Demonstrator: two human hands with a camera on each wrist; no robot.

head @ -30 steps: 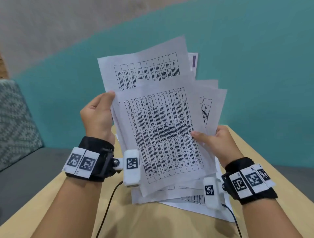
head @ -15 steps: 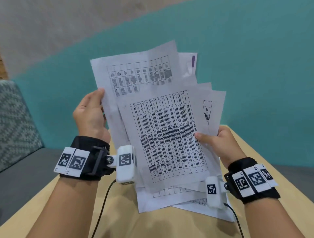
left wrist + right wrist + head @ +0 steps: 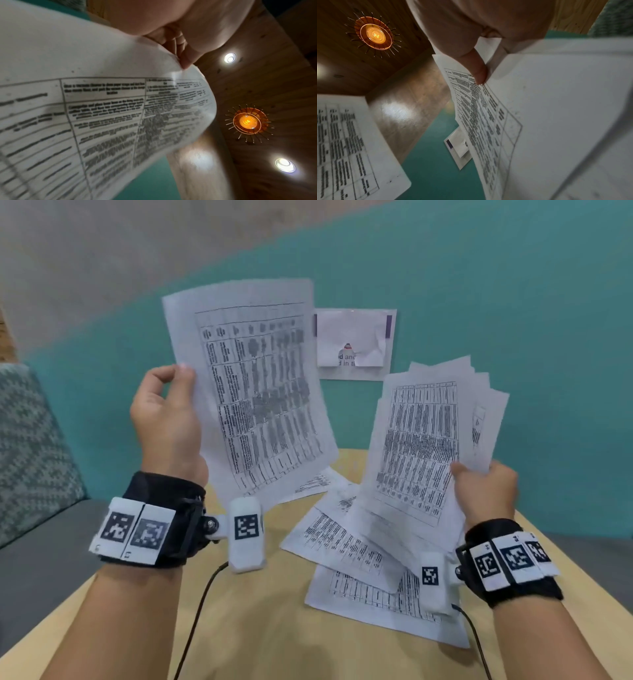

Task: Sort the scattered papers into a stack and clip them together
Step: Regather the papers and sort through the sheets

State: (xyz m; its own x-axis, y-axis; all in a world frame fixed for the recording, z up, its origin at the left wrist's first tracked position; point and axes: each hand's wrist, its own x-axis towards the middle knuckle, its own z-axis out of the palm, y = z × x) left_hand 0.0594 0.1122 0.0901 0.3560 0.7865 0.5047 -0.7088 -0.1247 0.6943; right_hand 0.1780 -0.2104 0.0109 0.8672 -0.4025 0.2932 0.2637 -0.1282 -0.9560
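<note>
My left hand (image 3: 171, 412) holds one printed sheet (image 3: 253, 392) upright by its left edge, thumb on the front; the left wrist view shows that sheet (image 3: 102, 108) pinched at its edge. To the right, my right hand (image 3: 479, 491) grips a fanned bundle of several printed sheets (image 3: 421, 446) near the lower right corner, thumb on the front page (image 3: 488, 115). More printed sheets (image 3: 359, 573) lie scattered and overlapping on the wooden table (image 3: 257, 628) below the bundle. No clip is in view.
A white notice with purple bars (image 3: 352, 344) hangs on the teal wall behind the papers. A grey seat with a patterned cushion (image 3: 30, 446) stands left of the table. Cables run from both wrist cameras across the table's near part.
My left hand has pulled one sheet out of the bundle and moved it up and to the left. The right hand kept the rest and shifted right, uncovering the wall notice and the table sheets.
</note>
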